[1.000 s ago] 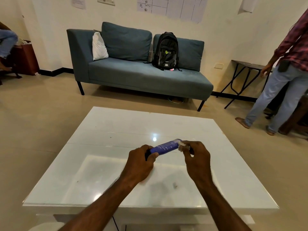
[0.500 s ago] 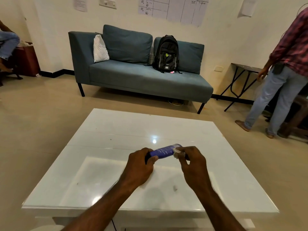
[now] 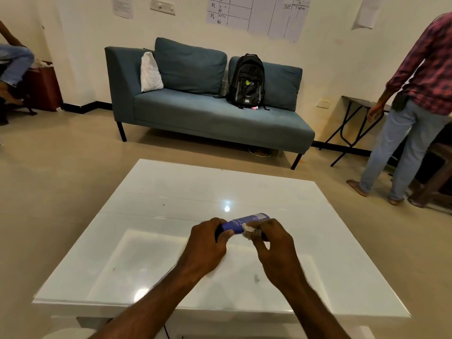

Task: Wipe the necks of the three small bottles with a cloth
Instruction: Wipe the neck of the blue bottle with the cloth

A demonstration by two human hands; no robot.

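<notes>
A small blue-purple bottle [image 3: 247, 220] lies nearly level above the white table [image 3: 171, 192], held between both hands. My left hand [image 3: 208, 243] grips its dark left end. My right hand [image 3: 274, 243] pinches a small crumpled white cloth [image 3: 248, 231] against the bottle's middle, on the near side. The bottle's right end sticks out past my right fingers. No other bottles are in view.
A blue sofa [image 3: 208, 113] with a black backpack [image 3: 246, 81] stands against the far wall. A person in a plaid shirt [image 3: 415, 99] stands at the right by a small folding table [image 3: 352, 123]. Another person's leg [image 3: 14, 62] shows at the far left.
My right hand with the cloth has slid left along the bottle, from its right end toward the middle. The standing person has shifted slightly.
</notes>
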